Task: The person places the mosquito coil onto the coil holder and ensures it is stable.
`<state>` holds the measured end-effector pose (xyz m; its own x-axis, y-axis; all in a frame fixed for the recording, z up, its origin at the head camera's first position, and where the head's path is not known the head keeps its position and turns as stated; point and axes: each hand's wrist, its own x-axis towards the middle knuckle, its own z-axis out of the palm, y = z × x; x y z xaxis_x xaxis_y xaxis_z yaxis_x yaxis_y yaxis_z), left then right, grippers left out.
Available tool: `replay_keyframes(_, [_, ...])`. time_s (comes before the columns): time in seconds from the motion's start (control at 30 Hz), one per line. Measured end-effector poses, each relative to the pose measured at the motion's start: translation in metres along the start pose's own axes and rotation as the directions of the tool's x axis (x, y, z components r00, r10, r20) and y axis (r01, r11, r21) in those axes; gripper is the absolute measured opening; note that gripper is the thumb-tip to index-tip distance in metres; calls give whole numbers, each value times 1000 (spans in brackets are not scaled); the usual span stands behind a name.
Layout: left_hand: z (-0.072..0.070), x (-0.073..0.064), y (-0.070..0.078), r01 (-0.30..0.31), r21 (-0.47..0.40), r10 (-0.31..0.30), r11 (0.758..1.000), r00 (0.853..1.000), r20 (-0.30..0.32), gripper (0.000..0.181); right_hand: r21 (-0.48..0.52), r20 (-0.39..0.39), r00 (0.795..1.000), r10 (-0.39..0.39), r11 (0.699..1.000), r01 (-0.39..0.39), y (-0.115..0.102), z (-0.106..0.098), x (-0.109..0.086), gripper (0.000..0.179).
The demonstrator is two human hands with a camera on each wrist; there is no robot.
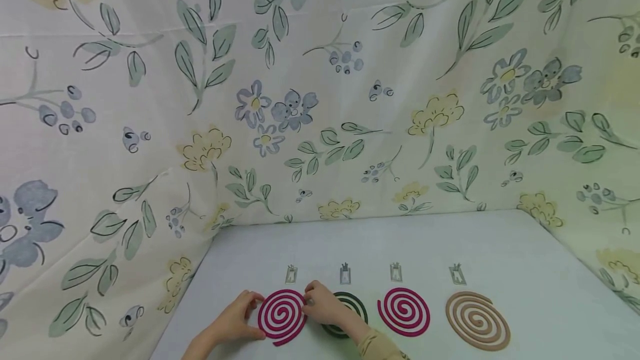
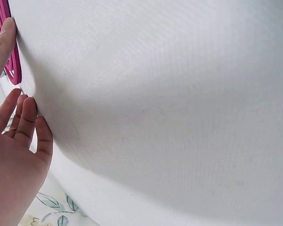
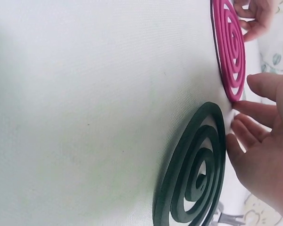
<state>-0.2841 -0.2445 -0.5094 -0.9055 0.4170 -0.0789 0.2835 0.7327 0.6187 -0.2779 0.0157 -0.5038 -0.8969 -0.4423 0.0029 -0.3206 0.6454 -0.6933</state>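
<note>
A magenta mosquito coil [image 1: 282, 313] lies flat on the white table between both hands. My left hand [image 1: 234, 318] is at its left side, thumb at the lower edge and fingertips by the upper edge. In the left wrist view the thumb [image 2: 8, 33] lies against the coil's rim, fingers spread apart from it. From the other side my right hand [image 1: 325, 305] reaches over a dark green coil [image 1: 361, 311], partly hiding it. In the right wrist view the right fingertips [image 3: 240, 106] are right at the magenta coil's end, the thumb apart from them.
Farther right lie a second magenta coil [image 1: 404, 312] and a tan coil [image 1: 477, 321]. Behind the coils stretches a row of small metal coil stands, including one behind the first coil [image 1: 291, 274] and one at the right [image 1: 457, 274]. Floral cloth [image 1: 320, 99] hangs around the table.
</note>
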Motion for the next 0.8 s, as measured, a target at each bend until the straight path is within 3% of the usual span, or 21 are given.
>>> replay_keyframes(0.8, [1,-1,0,58,-56,-63,997,995,-75,56,87,-44,999,23,996,-19,2,2,-4,26])
